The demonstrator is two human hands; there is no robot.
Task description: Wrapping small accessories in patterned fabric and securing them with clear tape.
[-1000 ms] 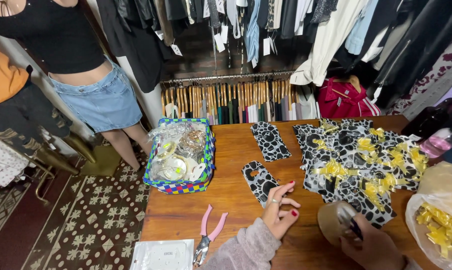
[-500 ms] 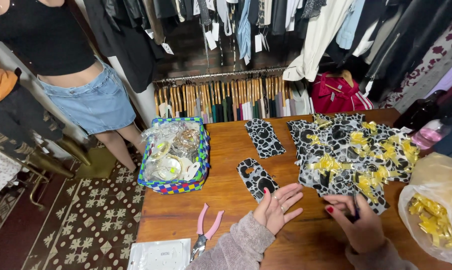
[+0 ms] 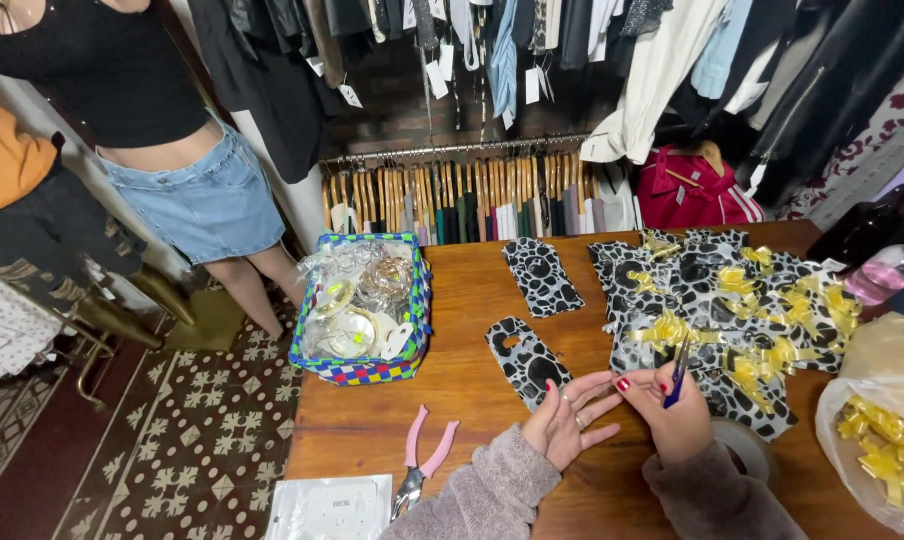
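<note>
Head view, wooden surface (image 3: 472, 420) under clothes rack (image 3: 472, 150).

Left hand (image 3: 570, 420): near centre, fingers spread, grip wide, holding nothing; fingertips at near edge of spotted black-and-white card (image 3: 528, 360), touching or just clear of it, cannot tell which.

Right hand (image 3: 672, 400): just right of left hand, grip narrow, pinched on thin blue pen-like tool (image 3: 677, 368), held upright.

Second spotted card (image 3: 540, 275): farther back, lying flat, apart from first.

Heap of spotted cards with yellow ribbon bows (image 3: 732, 310): right of centre, far side of right hand.

Checked basket (image 3: 364, 305): left, filled with clear packets and rings.

Pink-handled pliers (image 3: 422, 472): near left, beside white packet (image 3: 332, 508).

Clear bag of yellow bows (image 3: 877, 430): near right edge.

Tape roll (image 3: 747, 450): partly hidden behind right hand.
</note>
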